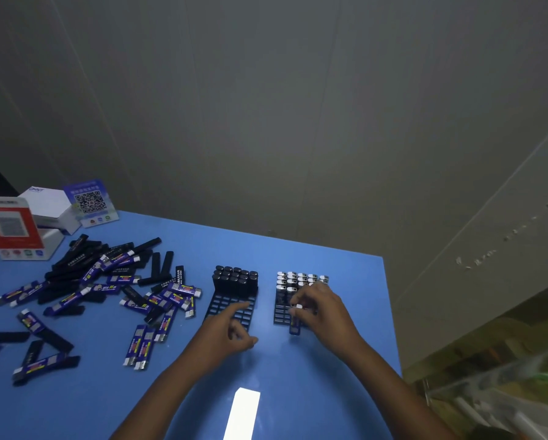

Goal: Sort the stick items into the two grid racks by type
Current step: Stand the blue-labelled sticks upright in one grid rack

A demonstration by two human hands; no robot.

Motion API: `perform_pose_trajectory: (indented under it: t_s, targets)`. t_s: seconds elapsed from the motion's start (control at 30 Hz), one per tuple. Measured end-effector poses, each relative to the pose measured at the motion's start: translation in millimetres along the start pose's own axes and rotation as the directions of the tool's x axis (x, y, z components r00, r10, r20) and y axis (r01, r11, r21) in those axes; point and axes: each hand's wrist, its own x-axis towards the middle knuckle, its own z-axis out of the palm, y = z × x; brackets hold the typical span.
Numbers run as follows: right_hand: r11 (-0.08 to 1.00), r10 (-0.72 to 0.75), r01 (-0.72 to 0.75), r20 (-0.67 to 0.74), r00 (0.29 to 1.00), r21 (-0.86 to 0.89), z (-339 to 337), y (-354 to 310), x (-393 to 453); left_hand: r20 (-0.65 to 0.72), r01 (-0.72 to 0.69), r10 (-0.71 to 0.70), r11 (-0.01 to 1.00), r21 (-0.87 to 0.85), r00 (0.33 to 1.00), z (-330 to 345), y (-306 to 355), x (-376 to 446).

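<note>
Two dark grid racks stand on the blue table. The left rack [231, 308] holds several black sticks [236, 277] upright in its far rows. Silver-capped blue sticks [299, 279] fill the far rows of the right rack [280, 315]. My right hand [321, 308] pinches a blue stick [294, 322] by its silver top, upright at that rack's near edge. My left hand [229, 331] hovers over the left rack's near cells with the forefinger stretched out and holds nothing. A loose heap of black and blue sticks [107, 284] lies to the left.
White and red boxes [15, 230] and a blue QR-code card [90, 201] stand at the table's far left corner. A grey wall rises behind. The table's right edge [391, 312] lies close to the right rack, with clutter on the floor beyond it.
</note>
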Motion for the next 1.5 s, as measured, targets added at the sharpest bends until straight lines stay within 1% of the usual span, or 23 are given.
perform_pose_trajectory:
  t_s: [0.23,0.33,0.47,0.63,0.8,0.97,1.1,1.2,1.37,1.5]
  targets:
    - [0.986,0.027,-0.014,0.080,0.996,-0.165,10,-5,13,0.020,-0.016,0.017,0.999,-0.030,1.000,-15,-10,12]
    - [0.983,0.060,-0.045,0.081,0.995,-0.177,16,-6,19,0.034,-0.029,0.031,0.999,-0.038,0.999,-19,-14,17]
    - [0.970,0.094,-0.083,0.037,0.995,-0.231,22,-6,26,0.048,-0.038,0.040,0.998,-0.046,0.998,-22,-17,24]
    - [0.958,0.053,-0.045,0.021,0.998,-0.282,28,-2,34,0.061,-0.043,0.045,0.998,-0.044,0.997,-27,-21,31]
    - [0.927,-0.011,0.010,-0.003,1.000,-0.376,33,-3,39,0.064,-0.047,0.049,0.998,-0.039,0.997,-33,-26,36]
    - [0.916,-0.050,0.039,-0.015,0.999,-0.399,38,-4,39,0.060,-0.046,0.049,0.998,-0.043,0.997,-38,-27,40]
    - [0.872,-0.069,0.045,-0.031,0.997,-0.487,42,-1,42,0.078,-0.047,0.051,0.997,-0.053,0.996,-38,-26,42]
    - [0.839,-0.083,0.070,0.000,0.997,-0.540,46,3,45,0.089,-0.052,0.059,0.996,-0.072,0.994,-37,-22,42]
    - [0.842,-0.120,0.094,-0.014,0.993,-0.531,48,6,48,0.119,-0.052,0.074,0.981,-0.185,0.990,-38,-12,38]
    - [0.861,-0.109,0.115,0.041,0.993,-0.495,46,6,53,0.148,-0.050,0.084,0.974,-0.222,0.985,-42,-7,37]
